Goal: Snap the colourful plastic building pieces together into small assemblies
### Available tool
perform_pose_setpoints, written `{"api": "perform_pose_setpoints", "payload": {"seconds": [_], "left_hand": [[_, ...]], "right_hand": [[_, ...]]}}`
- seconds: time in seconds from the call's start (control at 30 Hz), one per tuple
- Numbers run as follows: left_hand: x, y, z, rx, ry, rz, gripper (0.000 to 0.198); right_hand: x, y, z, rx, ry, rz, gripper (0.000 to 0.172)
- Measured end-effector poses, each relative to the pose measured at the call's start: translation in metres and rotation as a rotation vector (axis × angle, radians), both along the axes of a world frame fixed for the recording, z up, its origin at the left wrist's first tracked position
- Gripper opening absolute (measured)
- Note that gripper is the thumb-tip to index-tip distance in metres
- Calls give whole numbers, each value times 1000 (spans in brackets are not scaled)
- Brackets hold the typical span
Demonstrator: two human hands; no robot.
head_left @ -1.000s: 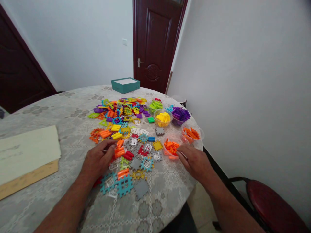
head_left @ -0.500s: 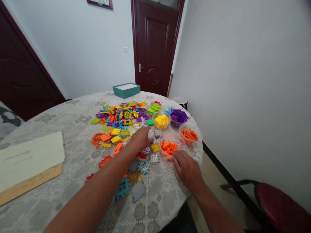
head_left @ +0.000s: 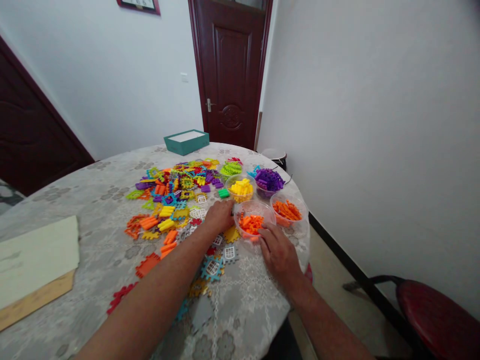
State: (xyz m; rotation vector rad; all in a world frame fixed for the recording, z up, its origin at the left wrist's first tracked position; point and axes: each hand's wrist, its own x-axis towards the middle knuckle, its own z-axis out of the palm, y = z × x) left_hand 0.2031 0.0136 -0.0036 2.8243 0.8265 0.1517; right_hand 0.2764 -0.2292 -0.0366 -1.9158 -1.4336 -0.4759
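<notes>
My left hand (head_left: 220, 216) reaches across the table to the left side of a clear plastic bowl (head_left: 264, 206) of small orange pieces (head_left: 252, 224). Its fingers are bent downward, and their tips are hidden; a bit of something dark shows beside them. At the bowl's near right rim, my right hand (head_left: 279, 252) has its fingers curled over the edge, close to the orange pieces. Around my left forearm lie toothed building plates, among them a yellow one (head_left: 231, 234), a blue one with a white window (head_left: 212, 268) and a grey one (head_left: 230, 253).
Other bowls hold yellow (head_left: 241, 189), purple (head_left: 270, 181), green (head_left: 231, 169) and orange pieces (head_left: 287, 210). A mixed heap of pieces (head_left: 180, 182) spreads left of them. Farther back is a teal box (head_left: 186, 142); cardboard sheets (head_left: 37, 260) lie left. A red chair (head_left: 431, 315) stands right.
My left hand has drawn closer to the orange bowl, covering the spot where a grey toothed plate showed. My right fingers reach farther over the bowl's rim. The view has shifted slightly.
</notes>
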Motion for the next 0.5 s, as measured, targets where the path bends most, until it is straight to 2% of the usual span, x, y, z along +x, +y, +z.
{"api": "perform_pose_setpoints", "payload": {"seconds": [0.17,0.4,0.5], "left_hand": [[1,-1,2,16,-3,2,41],[0,-6,0,50,-32,19,40],[-1,-8,-2,52,-44,31,43]], "right_hand": [[3,7,-5,25,44,-3,26],[7,12,-9,56,-23,-20,28],[6,10,-10,86,-35,-3,35]]}}
